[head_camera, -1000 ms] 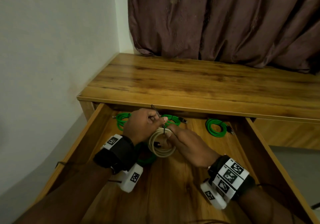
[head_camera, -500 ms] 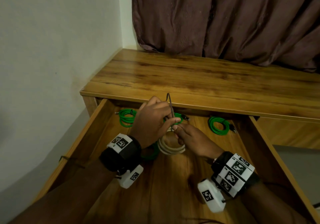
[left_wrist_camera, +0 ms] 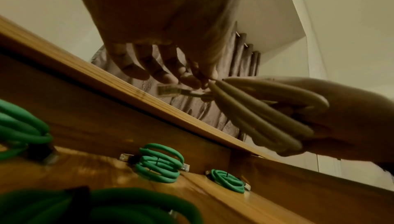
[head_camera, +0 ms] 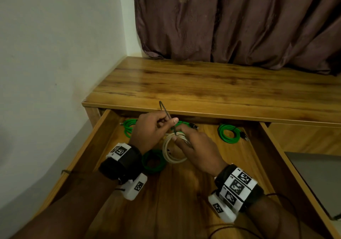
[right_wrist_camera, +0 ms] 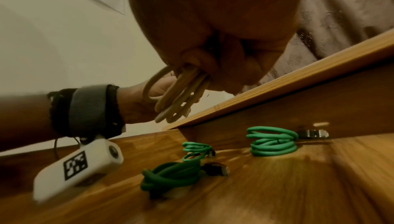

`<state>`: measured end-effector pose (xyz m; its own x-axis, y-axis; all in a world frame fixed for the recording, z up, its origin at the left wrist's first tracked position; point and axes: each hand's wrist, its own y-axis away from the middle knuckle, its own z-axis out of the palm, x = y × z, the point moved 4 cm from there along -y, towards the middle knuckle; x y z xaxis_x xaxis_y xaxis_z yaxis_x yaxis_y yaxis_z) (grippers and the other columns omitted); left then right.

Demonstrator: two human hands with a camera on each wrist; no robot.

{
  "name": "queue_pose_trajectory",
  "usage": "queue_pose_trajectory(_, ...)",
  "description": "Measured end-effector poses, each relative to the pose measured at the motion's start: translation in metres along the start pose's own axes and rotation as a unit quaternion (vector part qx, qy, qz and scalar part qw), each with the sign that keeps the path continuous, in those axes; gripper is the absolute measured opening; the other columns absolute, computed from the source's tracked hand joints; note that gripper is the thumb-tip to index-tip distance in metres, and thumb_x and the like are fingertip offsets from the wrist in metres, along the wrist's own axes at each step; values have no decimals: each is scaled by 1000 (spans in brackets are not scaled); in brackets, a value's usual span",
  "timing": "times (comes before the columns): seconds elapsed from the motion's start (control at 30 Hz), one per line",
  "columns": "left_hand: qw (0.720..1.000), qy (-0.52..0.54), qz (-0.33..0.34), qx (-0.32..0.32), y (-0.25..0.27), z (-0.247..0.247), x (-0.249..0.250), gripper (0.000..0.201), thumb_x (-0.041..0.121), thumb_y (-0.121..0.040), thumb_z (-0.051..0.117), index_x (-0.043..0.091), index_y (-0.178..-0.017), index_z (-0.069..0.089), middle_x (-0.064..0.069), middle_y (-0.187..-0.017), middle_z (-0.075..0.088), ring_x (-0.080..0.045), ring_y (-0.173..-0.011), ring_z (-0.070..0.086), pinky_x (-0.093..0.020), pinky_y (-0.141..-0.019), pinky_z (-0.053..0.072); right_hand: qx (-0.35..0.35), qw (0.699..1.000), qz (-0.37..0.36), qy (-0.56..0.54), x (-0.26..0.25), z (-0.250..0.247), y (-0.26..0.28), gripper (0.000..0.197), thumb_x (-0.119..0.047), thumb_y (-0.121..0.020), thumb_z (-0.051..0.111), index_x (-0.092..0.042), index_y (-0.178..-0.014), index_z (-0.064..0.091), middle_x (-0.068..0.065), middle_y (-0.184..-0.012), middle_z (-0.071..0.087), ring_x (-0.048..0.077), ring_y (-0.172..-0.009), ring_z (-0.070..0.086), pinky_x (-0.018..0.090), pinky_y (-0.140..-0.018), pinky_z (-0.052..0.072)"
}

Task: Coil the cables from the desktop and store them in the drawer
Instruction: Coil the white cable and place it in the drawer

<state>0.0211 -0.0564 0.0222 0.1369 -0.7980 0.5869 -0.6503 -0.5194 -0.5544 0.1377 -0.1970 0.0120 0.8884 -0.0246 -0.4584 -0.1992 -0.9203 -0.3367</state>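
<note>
Head view: both hands (head_camera: 175, 135) grip the beige coil (head_camera: 173, 151), its tie (head_camera: 167, 116) pointing up.

A plain white wall (head_camera: 55, 44) stood left; a dark purple curtain (head_camera: 239, 20) hung behind the wooden desk (head_camera: 203, 83). Lighting was dim.

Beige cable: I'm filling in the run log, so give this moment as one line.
stage: tying coil | left hand: pinches tie | right hand: holds beige cable over drawer | stored: four green coils
</note>
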Motion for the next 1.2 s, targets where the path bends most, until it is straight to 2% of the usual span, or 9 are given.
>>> queue_pose_trajectory(0.2, 998, -58, 20, -13, 1, 3, -1, 41, 49, -104, 52, 23, -75, 63, 7, -75, 60, -10, -70, 58, -44, -63, 48, -83, 995, -48, -15, 4, 11, -2, 6, -37, -109, 47, -33, -114, 46, -9, -82, 63, 9, -70, 60, 38, -61, 47)
queue_pose_trajectory(0.27, 996, -78, 33, -7, 1, 2, 3, 39, 47, -105, 51, 25, -74, 61, 8, -75, 58, -9, -70, 57, -43, -61, 48, -114, 990, -49, -68, 6, 14, -1, 10, -30, -111, 43, -39, -107, 44, -14, -80, 57, 4, -69, 57, 27, -62, 44)
queue_pose_trajectory(0.43, 986, -91, 139, -3, 2, -3, 29, 33, 33, -104, 59, 18, -75, 54, 6, -76, 54, -14, -74, 50, -36, -66, 39, -99, 986, -21, -133, 11, 13, -5, 15, -23, -112, 42, -24, -110, 57, -13, -79, 56, 2, -71, 56, 20, -67, 40)
queue_pose_trajectory(0.6, 969, -121, 217, -6, 8, -2, 46, 24, 22, -101, 65, 14, -79, 58, 2, -81, 53, -20, -82, 51, -37, -76, 35, -64, 991, 13, -116, 12, 13, -8, 15, -22, -111, 46, -26, -101, 56, -17, -73, 52, -7, -67, 56, 16, -60, 34)
queue_pose_trajectory(0.7, 974, -117, 193, 6, 6, -6, 45, 28, 28, -103, 61, 15, -79, 56, 2, -81, 52, -20, -81, 50, -37, -75, 34, -64, 990, -13, -126, 7, 9, -7, 13, -24, -111, 45, -28, -111, 57, -17, -78, 57, -6, -72, 59, 14, -62, 39)
queue_pose_trajectory(0.8, 986, -93, 134, 28, 0, -9, 39, 33, 32, -103, 61, 20, -75, 48, 4, -77, 47, -18, -77, 45, -37, -70, 35, -48, 990, -39, -126, 4, 7, -5, 24, -35, -110, 40, -32, -128, 55, -8, -95, 66, 9, -82, 63, 38, -72, 50)
queue_pose_trajectory(0.93, 994, -78, 76, 16, -3, -9, 25, 37, 40, -104, 58, 20, -73, 50, 5, -73, 47, -17, -73, 46, -42, -67, 43, -71, 983, -60, -155, -1, 8, -2, 20, -29, -109, 49, -32, -128, 55, -8, -107, 69, 12, -95, 67, 47, -83, 53)
queue_pose_trajectory(1.1, 998, -41, 42, -12, -3, -9, 16, 42, 48, -101, 59, 20, -69, 57, 4, -65, 55, -14, -68, 53, -36, -66, 44, -56, 989, -69, -119, -5, 10, 1, 10, -42, -110, 45, -50, -114, 47, -12, -93, 66, 9, -79, 65, 49, -69, 53)
queue_pose_trajectory(1.2, 999, -39, 28, -21, -3, -8, 13, 42, 50, -100, 59, 22, -69, 58, 5, -65, 57, -14, -65, 56, -42, -62, 46, -56, 994, -53, -79, 0, 10, 1, 15, -47, -110, 41, -41, -118, 51, -10, -90, 67, 9, -76, 64, 48, -65, 52)
